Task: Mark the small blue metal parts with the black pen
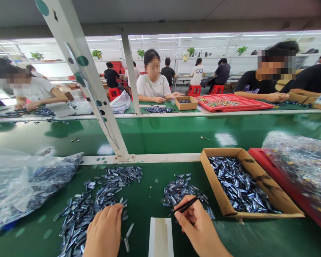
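My right hand point(196, 223) grips black tweezers point(188, 203), which slant across the fingers just in front of a small heap of shiny dark-blue oblong pieces point(178, 189). Over the right edge of a larger heap of the same pieces point(79, 214) is my left hand point(105, 228), its fingers curled and pressed together; whatever they may pinch is hidden. Between the hands lies a pale strip-like board point(161, 237) with white edges. A few loose pieces point(127, 235) rest on the green tabletop to its left.
A cardboard box point(278, 194) full of similar pieces stands at right, beside a red tray point(259, 157) and a plastic bag point(305, 167). Another clear bag point(34, 182) lies left. A slanted white post point(96, 96) rises ahead. Beyond a green belt point(163, 134), several people sit working.
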`<state>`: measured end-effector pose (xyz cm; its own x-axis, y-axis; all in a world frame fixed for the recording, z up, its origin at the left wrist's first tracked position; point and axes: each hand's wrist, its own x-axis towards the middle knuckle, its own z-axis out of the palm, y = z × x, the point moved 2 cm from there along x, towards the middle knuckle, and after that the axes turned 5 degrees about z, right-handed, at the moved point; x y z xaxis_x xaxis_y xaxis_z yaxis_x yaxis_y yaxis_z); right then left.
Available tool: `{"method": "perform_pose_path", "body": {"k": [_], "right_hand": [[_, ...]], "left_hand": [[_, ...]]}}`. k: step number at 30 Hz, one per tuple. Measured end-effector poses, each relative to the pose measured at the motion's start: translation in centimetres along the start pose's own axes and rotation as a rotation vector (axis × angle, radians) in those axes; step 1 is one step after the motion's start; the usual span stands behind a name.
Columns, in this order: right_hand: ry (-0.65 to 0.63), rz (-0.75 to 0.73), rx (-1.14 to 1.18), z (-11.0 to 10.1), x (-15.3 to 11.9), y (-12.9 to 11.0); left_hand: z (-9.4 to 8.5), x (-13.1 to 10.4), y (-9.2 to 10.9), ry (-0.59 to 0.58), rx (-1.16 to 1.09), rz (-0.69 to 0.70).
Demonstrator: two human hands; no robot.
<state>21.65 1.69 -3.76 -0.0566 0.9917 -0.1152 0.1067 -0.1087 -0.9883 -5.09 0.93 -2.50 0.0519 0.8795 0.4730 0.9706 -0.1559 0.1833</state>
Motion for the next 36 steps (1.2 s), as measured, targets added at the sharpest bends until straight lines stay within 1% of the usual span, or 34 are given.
{"method": "perform_pose_path", "body": {"k": [2,5,7,11,15,17,19,26,30,36], "right_hand": [[-0.004,0.008,-0.007,0.0,0.0,0.1],[-0.015,0.010,-0.011,0.0,-0.1,0.3],[-0.026,0.012,-0.012,0.1,-0.2,0.3],[-0.025,0.021,-0.029,0.2,-0.3,-0.2],[0.003,0.022,-0.055,0.3,-0.3,-0.8],[0.000,0.020,-0.063,0.3,-0.4,-1.0],[-0.009,0.020,-0.073,0.3,-0.3,-1.0],[-0.035,0.027,-0.120,0.5,-0.1,-1.3],[-0.035,0.038,-0.130,0.4,0.0,-1.4],[-0.030,0.052,-0.154,0.3,0.2,-1.2]], "left_hand": [[-0.1,0.1,0.1,0.011,-0.017,0.002],[-0.4,0.1,0.4,0.045,-0.116,0.030],[-0.5,0.1,1.0,0.044,-0.195,0.062],[-0.7,0.1,3.3,-0.041,-0.393,0.127],[-0.2,-0.2,6.2,-0.202,-0.567,0.207],[0.1,-0.4,7.0,-0.239,-0.613,0.236],[0.4,-0.7,7.2,-0.238,-0.616,0.251],[1.0,-1.2,6.1,-0.241,-0.537,0.262],[0.9,-1.1,6.2,-0.240,-0.502,0.311],[0.6,-0.8,6.1,-0.289,-0.468,0.388]]}}
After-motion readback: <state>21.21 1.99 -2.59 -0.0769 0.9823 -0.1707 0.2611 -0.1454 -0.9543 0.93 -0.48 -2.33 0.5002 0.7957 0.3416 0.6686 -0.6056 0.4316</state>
